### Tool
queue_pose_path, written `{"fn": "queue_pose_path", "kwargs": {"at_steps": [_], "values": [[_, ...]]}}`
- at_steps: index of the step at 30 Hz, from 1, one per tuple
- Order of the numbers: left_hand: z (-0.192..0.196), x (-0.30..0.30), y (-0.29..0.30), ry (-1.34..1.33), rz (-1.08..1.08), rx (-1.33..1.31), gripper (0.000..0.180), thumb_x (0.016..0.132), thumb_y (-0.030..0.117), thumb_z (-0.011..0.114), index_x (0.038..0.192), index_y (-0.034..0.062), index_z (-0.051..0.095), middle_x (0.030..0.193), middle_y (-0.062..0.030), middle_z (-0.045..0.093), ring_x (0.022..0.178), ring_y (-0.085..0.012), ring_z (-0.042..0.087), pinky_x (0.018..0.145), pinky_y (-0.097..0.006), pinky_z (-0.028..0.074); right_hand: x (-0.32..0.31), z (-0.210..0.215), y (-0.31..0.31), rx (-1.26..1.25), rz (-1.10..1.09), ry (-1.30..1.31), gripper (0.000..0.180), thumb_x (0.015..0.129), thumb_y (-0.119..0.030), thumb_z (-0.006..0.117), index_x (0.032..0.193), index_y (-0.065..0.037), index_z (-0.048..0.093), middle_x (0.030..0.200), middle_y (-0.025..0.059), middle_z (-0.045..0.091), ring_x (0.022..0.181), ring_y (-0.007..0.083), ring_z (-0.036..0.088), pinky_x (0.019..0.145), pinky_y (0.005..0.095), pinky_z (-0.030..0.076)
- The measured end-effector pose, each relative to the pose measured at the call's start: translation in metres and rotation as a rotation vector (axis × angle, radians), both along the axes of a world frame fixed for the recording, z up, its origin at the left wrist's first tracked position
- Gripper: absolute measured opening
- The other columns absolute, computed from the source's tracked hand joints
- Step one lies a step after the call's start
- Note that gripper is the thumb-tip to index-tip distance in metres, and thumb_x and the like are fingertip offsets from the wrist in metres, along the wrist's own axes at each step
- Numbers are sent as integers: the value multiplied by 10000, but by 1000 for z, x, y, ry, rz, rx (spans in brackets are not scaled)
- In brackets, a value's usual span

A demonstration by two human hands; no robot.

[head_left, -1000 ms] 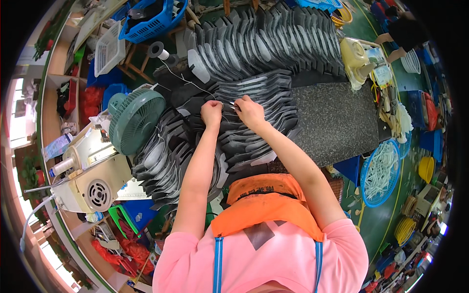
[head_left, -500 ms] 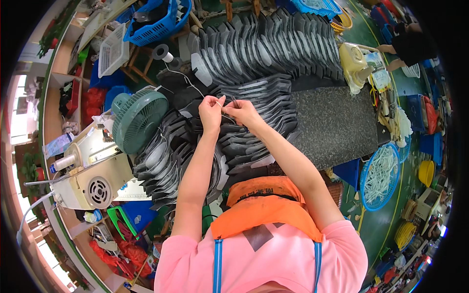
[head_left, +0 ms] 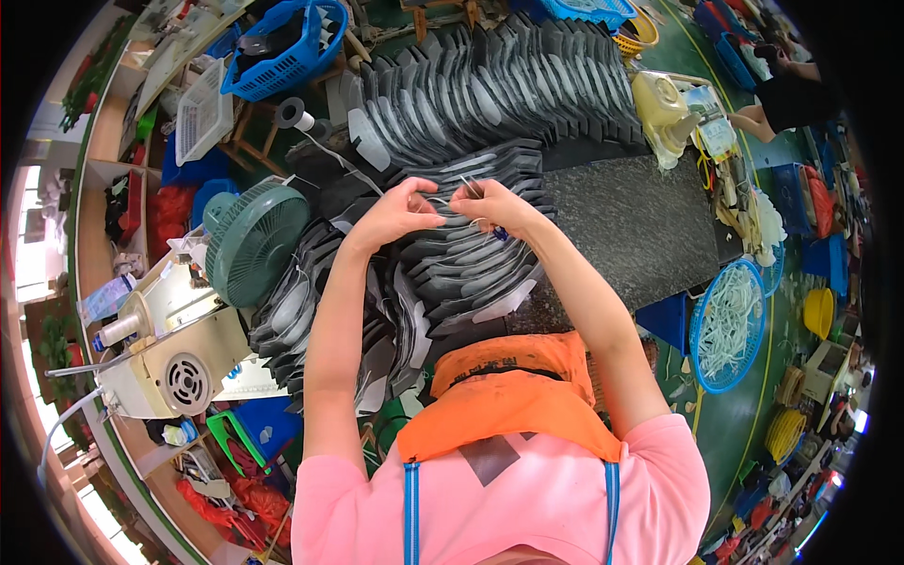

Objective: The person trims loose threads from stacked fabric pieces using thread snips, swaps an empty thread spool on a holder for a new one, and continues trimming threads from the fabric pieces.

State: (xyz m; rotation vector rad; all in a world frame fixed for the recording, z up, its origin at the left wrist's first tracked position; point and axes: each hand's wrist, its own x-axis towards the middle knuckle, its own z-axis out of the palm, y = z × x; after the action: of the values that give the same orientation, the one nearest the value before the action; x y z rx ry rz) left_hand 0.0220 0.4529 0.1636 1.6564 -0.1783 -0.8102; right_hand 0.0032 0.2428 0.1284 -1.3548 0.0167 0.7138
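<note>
My left hand [head_left: 403, 215] is raised over the dark curved pieces, its thumb and index finger spread apart. White cord [head_left: 350, 169] runs from a spool [head_left: 294, 115] to behind this hand, and a thin strand shows between both hands. My right hand [head_left: 494, 207], fingers closed, grips a small pointed metal tool [head_left: 472, 187] whose tip sticks up; a blue bit shows under the fingers. Its exact kind is hard to make out. A loop of pale strand hangs by the right fingers. Below both hands lies a row of overlapping black-and-grey pieces [head_left: 471, 268].
A longer row of similar pieces [head_left: 499, 89] stands behind. A green fan [head_left: 256, 240] and a sewing machine [head_left: 174, 372] are at left. A speckled dark slab [head_left: 640, 231] lies right, near a cream machine [head_left: 661, 108] and a blue basket of white strips [head_left: 727, 330]. Another person [head_left: 796, 99] is at far right.
My hands have moved apart from their pinch close together. The left thumb and index finger have spread, and the right hand has shifted slightly right, the pointed tool still in it.
</note>
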Motion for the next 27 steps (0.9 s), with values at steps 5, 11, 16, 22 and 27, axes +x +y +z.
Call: {"fn": "queue_pose_path", "kwargs": {"at_steps": [5, 11, 16, 22, 27], "values": [[6, 12, -24, -124, 28, 39, 214, 744, 111, 688, 905, -28, 659, 798, -42, 650, 722, -88, 575, 670, -218, 447, 13, 28, -16, -287, 80, -215, 160, 765, -212, 673, 796, -56, 652, 672, -50, 569, 539, 30, 423, 450, 205, 322], [-57, 46, 19, -140, 146, 238, 177, 702, 141, 714, 799, -4, 682, 683, -30, 648, 633, -76, 563, 629, -234, 441, 29, -8, -64, -371, -88, -104, 145, 754, -181, 698, 735, -44, 655, 580, -50, 508, 452, 16, 348, 404, 194, 246], [-96, 29, 4, -291, 84, 723, 234, 680, 219, 699, 907, 161, 692, 827, -89, 669, 830, -275, 633, 736, -381, 479, 17, -48, -54, -954, -71, -250, 140, 703, -236, 641, 786, -130, 680, 783, 78, 663, 833, 275, 630, 737, 390, 484], [-90, 34, 1, -317, 58, 918, 233, 709, 223, 688, 930, 149, 688, 884, -100, 670, 885, -282, 626, 758, -388, 474, 15, -56, -27, -1111, -54, -437, 138, 721, -235, 626, 756, -107, 664, 778, 101, 654, 792, 294, 625, 689, 399, 489], [-85, 39, -9, -509, -62, 1010, 153, 710, 205, 694, 821, 103, 671, 828, -116, 664, 841, -311, 633, 702, -413, 489, 22, -62, -33, -1218, -61, -527, 170, 715, -258, 662, 750, -93, 641, 767, 104, 645, 780, 290, 625, 661, 399, 487]]}}
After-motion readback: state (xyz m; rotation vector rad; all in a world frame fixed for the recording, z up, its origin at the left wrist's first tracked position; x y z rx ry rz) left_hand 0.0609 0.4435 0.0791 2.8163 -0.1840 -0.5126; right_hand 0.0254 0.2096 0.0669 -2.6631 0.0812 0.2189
